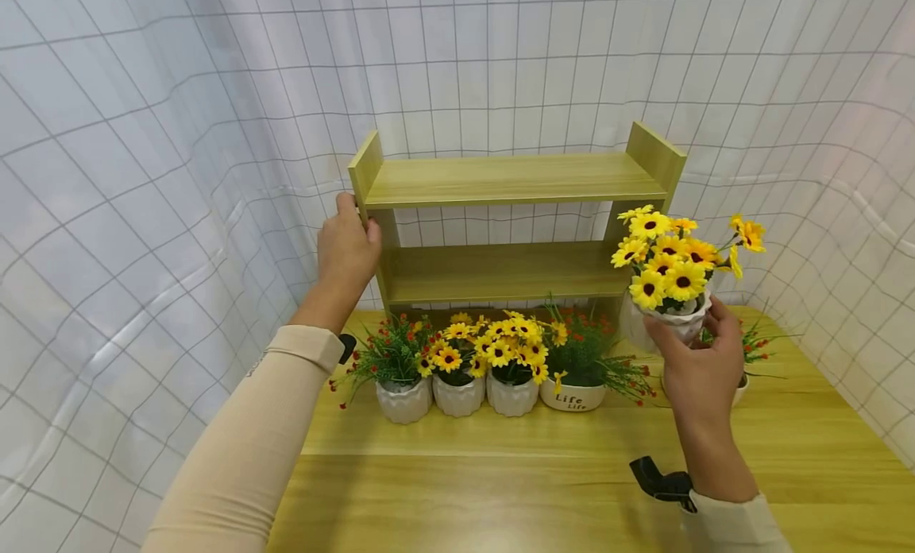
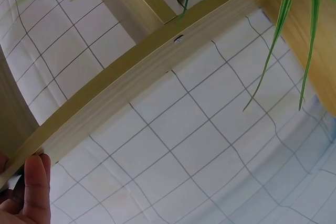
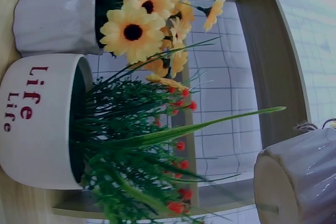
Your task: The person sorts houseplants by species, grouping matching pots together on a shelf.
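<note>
A two-tier wooden shelf stands at the back of a wooden table. My left hand grips the shelf's left side panel, thumb in front and fingers round its edge. In the left wrist view one fingertip lies against that panel. My right hand holds a small white ribbed pot of yellow sunflowers in the air, in front of the shelf's right end. The same pot fills the lower right of the right wrist view.
Several white pots stand in a row before the shelf: a red-berried green plant, two sunflower pots, and a "Life" pot. Another pot sits behind my right hand. A checked white curtain surrounds the table.
</note>
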A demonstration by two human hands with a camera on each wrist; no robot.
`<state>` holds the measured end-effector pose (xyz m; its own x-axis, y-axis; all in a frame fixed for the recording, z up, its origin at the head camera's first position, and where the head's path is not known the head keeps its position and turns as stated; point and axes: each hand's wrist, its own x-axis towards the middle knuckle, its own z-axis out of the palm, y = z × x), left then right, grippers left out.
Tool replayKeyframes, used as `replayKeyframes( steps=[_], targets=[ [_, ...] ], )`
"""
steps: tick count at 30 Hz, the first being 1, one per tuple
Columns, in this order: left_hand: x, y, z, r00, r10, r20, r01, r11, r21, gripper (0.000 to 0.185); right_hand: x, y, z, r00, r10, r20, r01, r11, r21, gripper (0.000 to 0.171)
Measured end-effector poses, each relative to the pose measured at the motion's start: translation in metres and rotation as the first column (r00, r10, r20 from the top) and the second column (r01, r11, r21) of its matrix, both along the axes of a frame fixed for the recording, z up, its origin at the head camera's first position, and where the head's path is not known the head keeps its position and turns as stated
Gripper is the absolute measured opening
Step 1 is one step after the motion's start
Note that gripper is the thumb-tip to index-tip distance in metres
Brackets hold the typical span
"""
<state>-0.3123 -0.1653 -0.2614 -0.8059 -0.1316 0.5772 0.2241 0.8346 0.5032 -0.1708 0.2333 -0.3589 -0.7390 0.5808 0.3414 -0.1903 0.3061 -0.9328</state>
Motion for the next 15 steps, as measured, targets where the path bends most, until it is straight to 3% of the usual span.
replayKeyframes(
  steps=[6, 15],
  targets=[
    [0.000, -0.001, -0.001, 1.000, 0.001, 0.015, -0.001, 1.000, 0.000, 0.030, -0.006, -0.005, 0.014, 1.000, -0.004, 0.001, 0.004, 1.000, 0.016, 0.078],
    [-0.001, 0.000, 0.000, 1.000, 0.001, 0.016, -0.001, 1.000, -0.019, 0.030, -0.019, -0.010, 0.036, 0.996, 0.039, -0.085, -0.039, 0.999, 0.011, 0.079]
  ],
)
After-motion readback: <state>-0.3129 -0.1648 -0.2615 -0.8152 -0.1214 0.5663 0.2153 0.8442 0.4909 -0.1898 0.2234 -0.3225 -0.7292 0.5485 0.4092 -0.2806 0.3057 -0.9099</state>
